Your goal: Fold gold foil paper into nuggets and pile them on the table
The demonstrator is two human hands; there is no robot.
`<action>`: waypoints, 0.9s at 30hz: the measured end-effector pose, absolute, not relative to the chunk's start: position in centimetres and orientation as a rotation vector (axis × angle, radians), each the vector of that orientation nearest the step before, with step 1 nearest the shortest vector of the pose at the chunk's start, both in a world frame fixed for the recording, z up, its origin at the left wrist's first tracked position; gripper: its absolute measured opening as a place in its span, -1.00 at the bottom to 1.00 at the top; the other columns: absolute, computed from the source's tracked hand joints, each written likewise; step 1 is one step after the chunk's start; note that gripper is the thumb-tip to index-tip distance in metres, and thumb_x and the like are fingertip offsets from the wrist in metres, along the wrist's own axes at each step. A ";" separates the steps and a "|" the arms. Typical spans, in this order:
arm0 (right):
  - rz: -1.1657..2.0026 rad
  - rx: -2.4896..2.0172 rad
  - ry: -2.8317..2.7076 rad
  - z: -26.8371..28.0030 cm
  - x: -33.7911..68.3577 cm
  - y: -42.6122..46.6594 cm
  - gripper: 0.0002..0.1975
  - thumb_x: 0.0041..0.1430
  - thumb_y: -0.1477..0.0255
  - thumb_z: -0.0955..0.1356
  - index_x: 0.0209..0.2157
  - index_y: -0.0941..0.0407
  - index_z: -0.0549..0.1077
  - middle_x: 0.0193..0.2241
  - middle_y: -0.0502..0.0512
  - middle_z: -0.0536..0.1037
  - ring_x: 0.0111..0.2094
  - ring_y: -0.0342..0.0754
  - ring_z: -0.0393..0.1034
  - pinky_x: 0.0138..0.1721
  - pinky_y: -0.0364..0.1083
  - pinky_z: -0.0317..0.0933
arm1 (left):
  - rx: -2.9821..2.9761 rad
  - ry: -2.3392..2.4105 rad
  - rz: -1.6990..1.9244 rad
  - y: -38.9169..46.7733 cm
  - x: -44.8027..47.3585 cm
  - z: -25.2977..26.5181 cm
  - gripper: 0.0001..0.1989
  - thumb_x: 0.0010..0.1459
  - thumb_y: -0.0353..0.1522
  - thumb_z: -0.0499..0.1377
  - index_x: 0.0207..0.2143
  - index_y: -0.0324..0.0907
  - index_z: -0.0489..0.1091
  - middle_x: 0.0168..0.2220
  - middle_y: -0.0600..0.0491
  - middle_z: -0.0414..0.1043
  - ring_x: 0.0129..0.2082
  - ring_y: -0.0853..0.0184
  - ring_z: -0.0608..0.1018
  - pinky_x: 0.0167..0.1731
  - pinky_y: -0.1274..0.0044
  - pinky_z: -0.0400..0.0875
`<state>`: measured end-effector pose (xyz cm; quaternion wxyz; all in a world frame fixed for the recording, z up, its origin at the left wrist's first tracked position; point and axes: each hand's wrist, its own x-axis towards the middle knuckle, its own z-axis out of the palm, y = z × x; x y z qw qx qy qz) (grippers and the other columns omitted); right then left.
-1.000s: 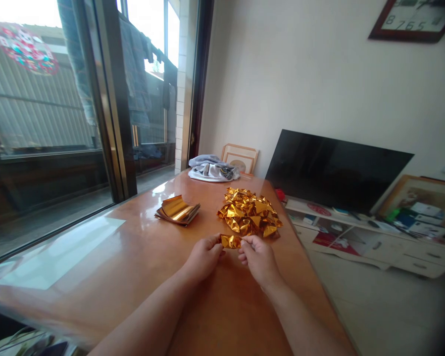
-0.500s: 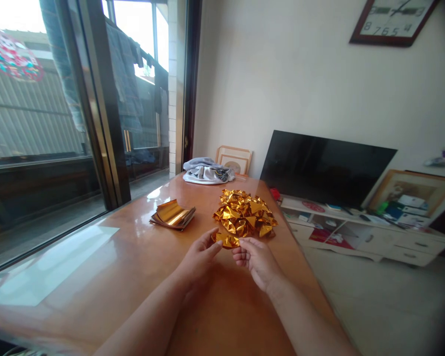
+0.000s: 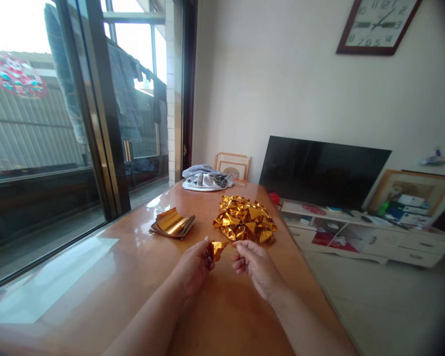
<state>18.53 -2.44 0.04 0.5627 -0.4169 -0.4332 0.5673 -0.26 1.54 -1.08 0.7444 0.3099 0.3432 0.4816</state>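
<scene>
My left hand [image 3: 197, 262] is closed on a folded piece of shiny gold foil paper [image 3: 217, 250], its pointed end facing right. My right hand [image 3: 252, 259] is just to the right of that point, thumb and fingers pinched together; a small gap seems to separate it from the foil, with nothing visible in the pinch. Beyond both hands lies a heap of folded gold foil pieces [image 3: 246, 220]. To the left of the heap rests a stack of gold foil sheets [image 3: 173, 223], the top ones curling up.
The hands are over a glossy brown wooden table [image 3: 133, 282]. Bundled grey and white cloth [image 3: 206, 179] lies at its far end, before picture frames [image 3: 231, 165]. A glass sliding door [image 3: 96, 113] runs along the left. A television [image 3: 324, 170] stands on a white cabinet [image 3: 389, 242] at right.
Both hands held the foil piece between them before; now it sits in my left hand, turned more upright, and my right fingers have come off its end. The view has tilted up slightly.
</scene>
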 end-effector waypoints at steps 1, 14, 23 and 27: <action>1.322 -0.990 -1.041 0.1 18.4 -2.5 -0.64 0.12 0.17 0.46 -0.15 0.13 0.50 -0.42 0.07 0.59 -0.49 -0.13 0.44 -0.48 -0.18 0.25 | 0.635 0.746 1.038 1.6 -0.3 -1.0 -0.72 0.21 -0.15 0.24 -0.26 -0.21 0.44 -0.30 0.01 0.56 -0.40 0.39 0.56 -0.43 0.59 0.34; 1.198 -1.059 -1.227 0.2 17.6 -2.9 -0.66 0.18 0.17 0.42 -0.18 0.15 0.48 -0.40 0.06 0.56 -0.48 -0.14 0.42 -0.46 -0.16 0.26 | 0.523 0.721 0.971 1.6 -0.6 -0.5 -0.73 0.29 -0.21 0.13 -0.14 -0.22 0.45 -0.37 0.03 0.53 -0.53 0.43 0.51 -0.49 0.59 0.39; 1.025 -1.032 -1.395 -0.7 18.0 -2.5 -0.59 0.22 0.22 0.41 0.04 0.10 0.39 -0.41 -0.04 0.49 -0.45 -0.14 0.40 -0.39 -0.12 0.30 | 0.707 0.815 1.049 1.3 -0.1 -0.8 -0.70 0.16 -0.15 0.27 -0.16 -0.16 0.44 -0.37 0.08 0.48 -0.43 0.38 0.52 -0.52 0.61 0.28; 0.926 -1.039 -1.539 -0.8 18.0 -2.6 -0.65 0.25 0.29 0.38 0.04 0.08 0.42 -0.38 -0.02 0.51 -0.40 -0.11 0.41 -0.31 -0.09 0.33 | 0.789 0.824 1.070 1.2 -0.1 -0.8 -0.60 0.10 -0.08 0.30 -0.13 -0.15 0.45 -0.36 0.08 0.46 -0.41 0.39 0.50 -0.54 0.62 0.20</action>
